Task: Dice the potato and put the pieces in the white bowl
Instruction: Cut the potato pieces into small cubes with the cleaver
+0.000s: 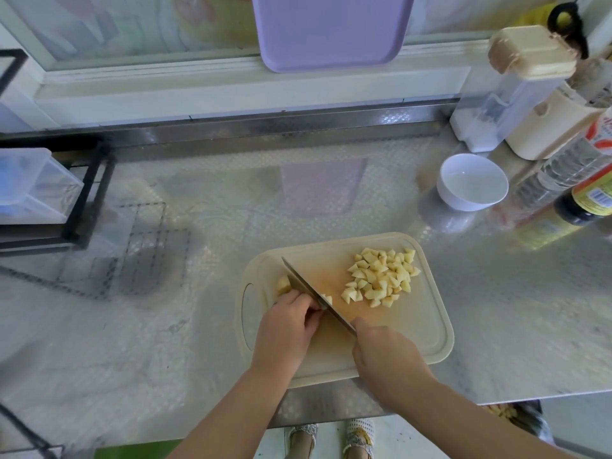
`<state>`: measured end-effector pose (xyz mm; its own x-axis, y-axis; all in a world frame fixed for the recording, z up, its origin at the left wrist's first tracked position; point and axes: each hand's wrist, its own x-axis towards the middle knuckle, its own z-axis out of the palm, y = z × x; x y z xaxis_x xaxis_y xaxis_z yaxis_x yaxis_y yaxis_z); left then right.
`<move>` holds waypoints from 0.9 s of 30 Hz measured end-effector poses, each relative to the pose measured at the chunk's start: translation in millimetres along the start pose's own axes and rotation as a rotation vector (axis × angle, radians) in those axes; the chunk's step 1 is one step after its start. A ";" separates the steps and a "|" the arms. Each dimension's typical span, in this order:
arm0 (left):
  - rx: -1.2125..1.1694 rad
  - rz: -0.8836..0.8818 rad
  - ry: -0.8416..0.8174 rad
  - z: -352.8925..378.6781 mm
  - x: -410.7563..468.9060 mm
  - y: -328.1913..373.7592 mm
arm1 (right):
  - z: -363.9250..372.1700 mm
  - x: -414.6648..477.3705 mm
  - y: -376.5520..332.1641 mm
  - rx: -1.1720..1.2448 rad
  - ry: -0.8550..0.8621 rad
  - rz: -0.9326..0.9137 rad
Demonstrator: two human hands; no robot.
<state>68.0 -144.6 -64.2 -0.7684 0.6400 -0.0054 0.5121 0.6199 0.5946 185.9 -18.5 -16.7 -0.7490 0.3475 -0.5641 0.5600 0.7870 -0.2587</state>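
Right hand (pixel 385 354) grip closed on knife (pixel 314 294); left hand (pixel 286 326) fingers curled, pinning last potato chunk (pixel 283 284). Risk: blade touching knuckles, slip = cut.

Bare forearms, no sleeves visible, and patterned slip-on shoes (pixel 331 437) (pale, speckled) below.

I am looking at a home kitchen. A patterned steel worktop (pixel 198 210) fills the frame, with a cream cutting board (pixel 424 326) at lower centre. At upper right stand a dark sauce bottle (pixel 586 207), a clear oil bottle (pixel 563 170) and a lidded dispenser (pixel 506 91). A lilac tray (pixel 331 28) leans at the window ledge, top centre.
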 end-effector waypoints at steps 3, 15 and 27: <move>0.008 0.017 0.006 0.5 -0.5 -0.3 | 0.2 0.6 2.6 0.078 0.007 0.015; 0.046 0.109 -0.040 17.7 24.8 27.8 | -42.7 1.3 46.9 0.205 0.179 0.024; -0.198 0.176 0.182 -65.8 45.9 63.5 | -75.0 -12.2 76.4 -0.259 0.329 -0.113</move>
<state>40.0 -105.7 26.3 -0.7399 0.6269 0.2441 0.5721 0.3953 0.7186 211.2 75.6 29.3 -0.8968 0.3627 -0.2532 0.3921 0.9169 -0.0751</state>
